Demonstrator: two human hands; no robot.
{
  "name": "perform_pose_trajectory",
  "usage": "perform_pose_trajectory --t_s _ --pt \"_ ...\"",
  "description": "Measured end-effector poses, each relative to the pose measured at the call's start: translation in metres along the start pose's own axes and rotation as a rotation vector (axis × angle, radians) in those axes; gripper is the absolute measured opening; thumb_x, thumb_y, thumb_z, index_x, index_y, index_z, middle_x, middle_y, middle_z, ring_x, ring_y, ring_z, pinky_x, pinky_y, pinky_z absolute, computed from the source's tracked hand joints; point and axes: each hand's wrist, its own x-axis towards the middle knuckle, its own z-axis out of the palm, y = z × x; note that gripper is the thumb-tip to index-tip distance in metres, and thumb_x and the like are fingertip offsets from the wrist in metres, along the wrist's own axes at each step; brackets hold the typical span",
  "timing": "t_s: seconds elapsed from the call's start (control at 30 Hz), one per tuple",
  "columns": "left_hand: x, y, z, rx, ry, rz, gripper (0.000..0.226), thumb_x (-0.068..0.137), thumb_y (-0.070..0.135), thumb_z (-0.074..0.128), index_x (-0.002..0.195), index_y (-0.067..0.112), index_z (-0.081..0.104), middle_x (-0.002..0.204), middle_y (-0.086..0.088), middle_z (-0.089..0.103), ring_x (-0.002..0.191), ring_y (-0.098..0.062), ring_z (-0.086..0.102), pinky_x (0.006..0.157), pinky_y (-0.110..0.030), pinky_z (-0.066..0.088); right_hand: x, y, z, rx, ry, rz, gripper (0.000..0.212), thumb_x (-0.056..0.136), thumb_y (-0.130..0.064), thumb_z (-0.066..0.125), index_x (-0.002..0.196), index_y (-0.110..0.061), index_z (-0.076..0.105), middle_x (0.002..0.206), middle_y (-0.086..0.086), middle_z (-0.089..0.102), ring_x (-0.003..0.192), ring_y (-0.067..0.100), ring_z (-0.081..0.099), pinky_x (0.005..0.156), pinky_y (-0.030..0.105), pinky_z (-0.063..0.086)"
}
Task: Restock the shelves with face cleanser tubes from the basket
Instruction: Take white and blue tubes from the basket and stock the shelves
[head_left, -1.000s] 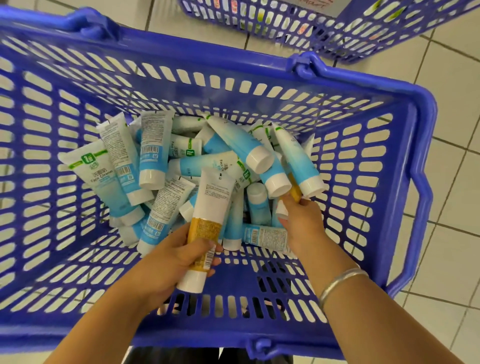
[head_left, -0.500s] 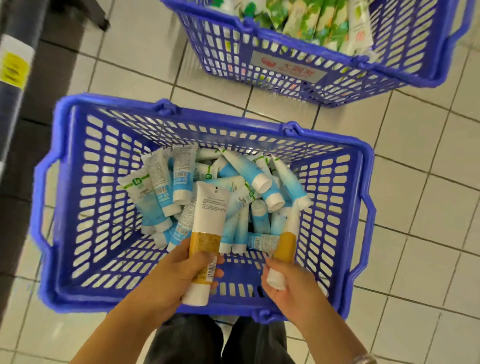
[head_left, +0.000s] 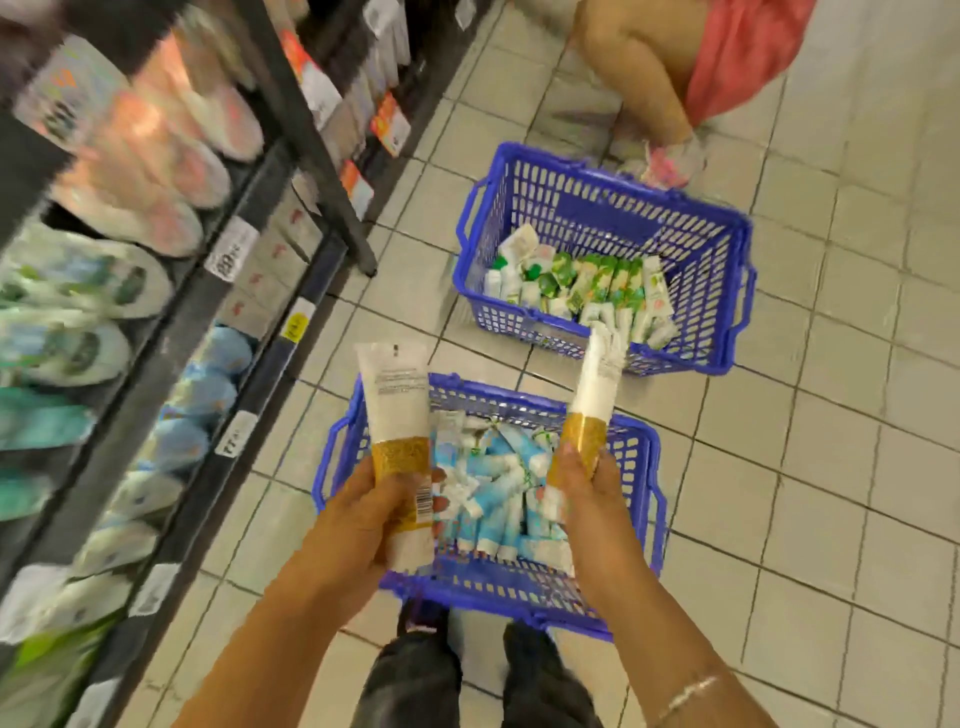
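Observation:
My left hand (head_left: 358, 519) grips a white tube with a gold band (head_left: 397, 410), its back label toward me and its cap end down. My right hand (head_left: 587, 493) holds a second white and gold tube (head_left: 592, 395) upright by its gold band. Both tubes are lifted above the near blue basket (head_left: 641, 467), which stands on the tiled floor and holds several blue and white cleanser tubes (head_left: 493, 493). The shelves (head_left: 171, 322) run along the left, stocked with rows of tubes and packs.
A second blue basket (head_left: 727, 249) with several green and white tubes stands farther off on the floor. Another person (head_left: 675, 67) crouches beyond it at the top right. Price tags line the shelf edges. My feet are just behind the near basket.
I have stood up: both hands rose out of the near basket with their tubes. The view now takes in the shelves on the left and a crouching person.

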Motion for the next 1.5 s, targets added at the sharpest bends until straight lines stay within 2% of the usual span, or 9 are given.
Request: perform_pose_trajectory --t_s 0.2,0.3,0.4,0.57,0.67,0.77,0.9,1.1,1.5 --pt "-0.095 0.074 0.008 -0.214 0.018 0.149 0.022 0.09 0.015 0.043 0.107 0.008 0.055 0.088 -0.009 0.066 0.068 -0.019 0.067 0.058 -0.033 0.057 -0.067 -0.093 0.026 -0.034 -0.208 -0.221 0.007 0.09 -0.031 0.054 0.092 -0.026 0.049 0.08 -0.007 0.054 0.071 0.008 0.051 0.072 0.029 0.043" --pt "-0.152 0.098 0.011 -0.284 0.058 0.241 0.013 0.088 0.017 0.046 0.095 0.014 0.057 0.074 -0.003 0.071 0.058 -0.014 0.067 0.051 -0.028 0.056 -0.107 -0.13 0.034 -0.043 -0.349 -0.278 0.008 0.088 -0.031 0.058 0.094 -0.029 0.053 0.075 -0.012 0.058 0.071 0.009 0.055 0.073 0.032 0.048" --pt "-0.214 0.113 0.01 -0.354 0.099 0.362 0.017 0.091 0.014 0.044 0.104 0.016 0.055 0.073 -0.005 0.071 0.057 -0.015 0.065 0.046 -0.028 0.053 -0.154 -0.161 0.041 -0.043 -0.537 -0.293 0.017 0.085 -0.037 0.06 0.1 -0.032 0.057 0.079 -0.016 0.063 0.076 0.008 0.063 0.071 0.029 0.051" --pt "-0.319 0.125 0.005 -0.49 0.18 0.544 0.033 0.071 0.024 0.059 0.104 0.02 0.056 0.074 -0.006 0.071 0.053 -0.016 0.063 0.046 -0.026 0.05 -0.241 -0.206 0.065 -0.001 -0.804 -0.329 0.006 0.085 -0.029 0.058 0.09 -0.025 0.057 0.073 -0.005 0.055 0.06 0.007 0.058 0.054 0.021 0.051" --pt "-0.373 0.125 -0.003 -0.615 0.23 0.644 0.04 0.065 0.025 0.063 0.103 0.017 0.056 0.073 -0.009 0.07 0.05 -0.017 0.062 0.044 -0.025 0.05 -0.294 -0.218 0.085 -0.014 -0.981 -0.361 0.022 0.073 -0.035 0.063 0.092 -0.025 0.059 0.064 -0.012 0.056 0.057 0.003 0.055 0.054 0.02 0.05" --pt "-0.424 0.118 -0.017 -0.704 0.252 0.706 0.048 0.063 0.031 0.064 0.106 0.014 0.053 0.066 -0.01 0.067 0.04 -0.015 0.054 0.035 -0.02 0.044 -0.347 -0.217 0.103 -0.064 -1.123 -0.391 0.04 0.058 -0.042 0.066 0.092 -0.022 0.058 0.059 -0.017 0.059 0.053 -0.003 0.055 0.052 0.017 0.05" --pt "-0.485 0.102 -0.043 -0.754 0.282 0.792 0.05 0.057 0.039 0.067 0.099 0.013 0.055 0.062 -0.009 0.063 0.031 -0.013 0.045 0.029 -0.015 0.036 -0.415 -0.208 0.122 -0.131 -1.282 -0.419 0.038 0.056 -0.044 0.067 0.086 -0.022 0.059 0.06 -0.012 0.056 0.051 0.003 0.054 0.048 0.018 0.047" --pt "-0.573 0.062 -0.097 -0.893 0.303 0.909 0.047 0.089 0.049 0.036 0.099 0.008 0.058 0.064 -0.012 0.057 0.032 -0.016 0.043 0.029 -0.017 0.036 -0.521 -0.182 0.145 -0.116 -1.499 -0.328 0.03 0.068 -0.035 0.058 0.086 -0.011 0.06 0.062 -0.002 0.062 0.051 0.006 0.057 0.047 0.019 0.049" --pt "-0.773 -0.044 -0.212 -0.848 0.55 1.071 0.056 0.065 0.037 0.065 0.111 0.006 0.058 0.075 -0.008 0.066 0.053 -0.018 0.063 0.04 -0.025 0.05 -0.734 -0.067 0.176 -0.032 -1.718 -0.043 0.043 0.072 -0.038 0.057 0.107 -0.013 0.056 0.069 0.007 0.062 0.049 0.014 0.056 0.041 0.023 0.047"
